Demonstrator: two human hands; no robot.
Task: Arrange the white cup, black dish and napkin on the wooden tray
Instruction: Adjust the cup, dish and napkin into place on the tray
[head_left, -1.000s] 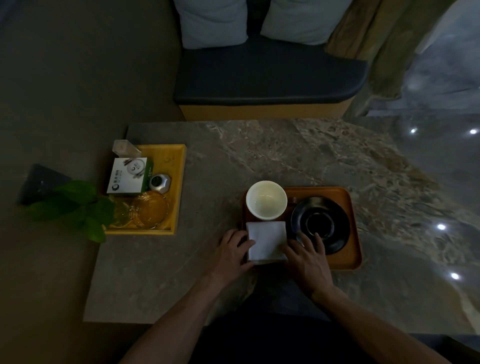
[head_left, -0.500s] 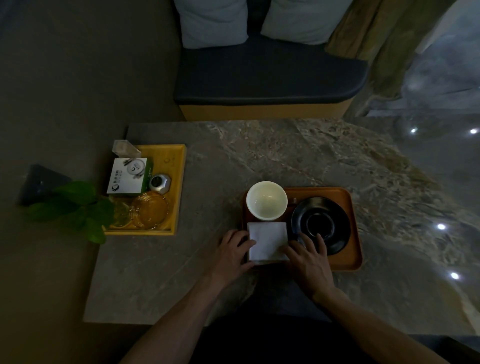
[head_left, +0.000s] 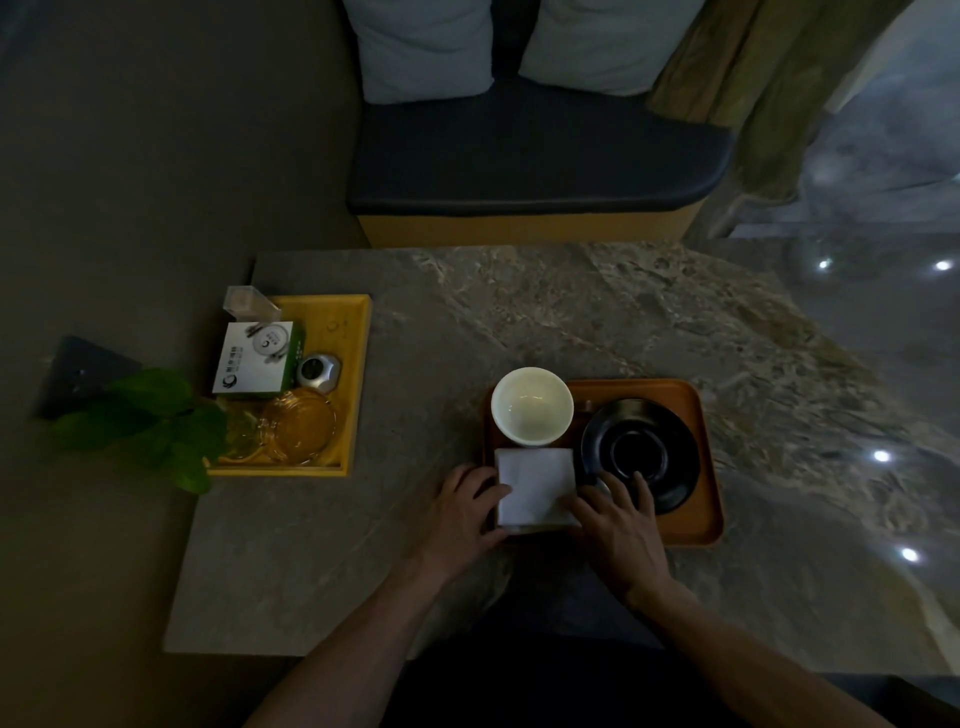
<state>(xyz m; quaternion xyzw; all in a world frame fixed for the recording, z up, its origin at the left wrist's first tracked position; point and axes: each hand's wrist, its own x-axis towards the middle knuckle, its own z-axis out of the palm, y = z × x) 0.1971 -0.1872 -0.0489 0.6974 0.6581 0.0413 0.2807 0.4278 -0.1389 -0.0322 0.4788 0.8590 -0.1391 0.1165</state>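
The brown wooden tray (head_left: 696, 514) lies on the marble table just ahead of me. A white cup (head_left: 532, 405) stands upright in its far left corner. The black dish (head_left: 640, 453) fills its right half. A folded white napkin (head_left: 535, 484) lies flat in the near left corner, just below the cup. My left hand (head_left: 462, 512) rests at the napkin's left edge, fingertips touching it. My right hand (head_left: 615, 514) lies at the napkin's right edge, fingers spread and reaching over the dish's rim. Neither hand lifts anything.
A yellow tray (head_left: 353, 364) at the table's left holds a white-green box (head_left: 254, 358), a clear case, a small metal object and a glass ashtray (head_left: 298, 426). Green leaves (head_left: 150, 421) overhang its left side. A cushioned bench (head_left: 530, 156) stands behind the table.
The napkin has shifted very slightly right and squared up in its corner. Both hands stay at its edges, barely moved.
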